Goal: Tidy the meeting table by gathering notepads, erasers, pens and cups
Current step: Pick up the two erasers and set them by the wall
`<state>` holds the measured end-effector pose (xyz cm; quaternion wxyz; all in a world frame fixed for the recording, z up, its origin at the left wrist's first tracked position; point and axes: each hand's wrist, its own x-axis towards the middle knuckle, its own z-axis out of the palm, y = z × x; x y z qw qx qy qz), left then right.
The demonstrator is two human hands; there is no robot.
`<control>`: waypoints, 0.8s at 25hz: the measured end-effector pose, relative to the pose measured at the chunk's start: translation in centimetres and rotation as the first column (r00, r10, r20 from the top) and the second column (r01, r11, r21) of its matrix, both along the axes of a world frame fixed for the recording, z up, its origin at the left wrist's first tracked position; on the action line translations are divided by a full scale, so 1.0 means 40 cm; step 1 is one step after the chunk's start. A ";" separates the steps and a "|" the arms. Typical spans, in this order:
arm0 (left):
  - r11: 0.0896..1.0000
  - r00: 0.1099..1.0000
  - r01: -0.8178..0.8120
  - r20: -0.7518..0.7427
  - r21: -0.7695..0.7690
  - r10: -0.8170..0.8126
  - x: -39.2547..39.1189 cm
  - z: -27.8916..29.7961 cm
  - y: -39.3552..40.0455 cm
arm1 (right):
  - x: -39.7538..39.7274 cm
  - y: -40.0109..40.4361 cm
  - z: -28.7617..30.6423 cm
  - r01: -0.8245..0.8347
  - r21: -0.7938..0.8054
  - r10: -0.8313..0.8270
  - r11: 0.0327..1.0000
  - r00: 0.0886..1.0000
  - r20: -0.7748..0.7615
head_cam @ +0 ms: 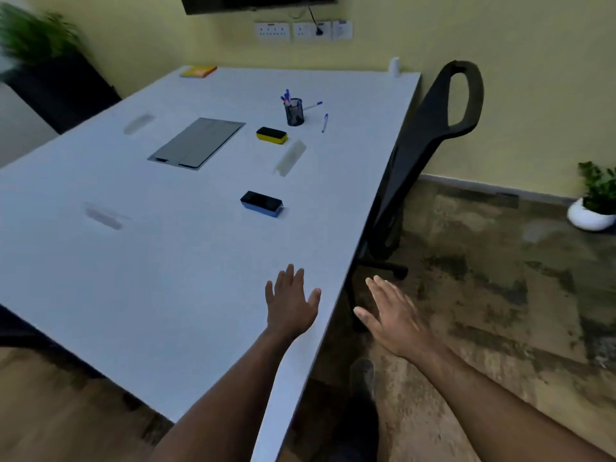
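Note:
On the white meeting table (140, 278) lie a blue-and-black eraser (261, 203) and, farther back, a yellow-and-black eraser (272, 135). A black mesh pen holder (294, 111) with several blue pens stands behind them, with one loose pen (325, 123) to its right and another (312, 106) lying behind it. A yellow-orange notepad (198, 71) sits at the far edge, and a white cup (394, 66) at the far right corner. My left hand (290, 303) hovers open over the table's near right edge. My right hand (393, 315) is open beyond the edge, over the floor. Both hold nothing.
A grey cable hatch (197, 143) is set into the table's middle. A black office chair (430, 151) stands against the table's right side. Potted plants stand at the back left (36, 35) and on the floor at right (596, 201). Wall sockets (303, 31) are behind the table.

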<state>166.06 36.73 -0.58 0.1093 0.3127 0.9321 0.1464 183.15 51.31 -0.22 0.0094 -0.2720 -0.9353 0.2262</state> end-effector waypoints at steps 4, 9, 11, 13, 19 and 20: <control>0.995 0.994 -0.098 0.050 0.005 0.098 -0.142 -0.044 0.100 | -0.132 0.121 -0.038 -0.107 0.002 0.106 0.994 0.994 0.040; 0.984 0.978 -0.178 0.111 0.008 0.176 -0.366 -0.084 0.242 | -0.327 0.266 -0.058 -0.195 -0.027 0.196 0.981 0.979 0.061; 0.976 0.968 -0.217 0.131 -0.001 0.215 -0.457 -0.091 0.296 | -0.410 0.300 -0.063 -0.242 -0.022 0.243 0.970 0.968 0.058; 0.964 0.954 -0.266 0.140 -0.016 0.266 -0.545 -0.097 0.343 | -0.500 0.331 -0.070 -0.303 -0.007 0.303 0.953 0.952 0.052; 0.927 0.918 -0.372 0.162 0.038 0.362 -0.655 -0.146 0.410 | -0.774 0.393 -0.058 -0.266 -0.096 0.261 0.959 0.964 -0.054; 0.920 0.914 -0.388 0.155 0.054 0.376 -0.660 -0.157 0.413 | -0.826 0.398 -0.058 -0.244 -0.132 0.235 0.961 0.969 -0.080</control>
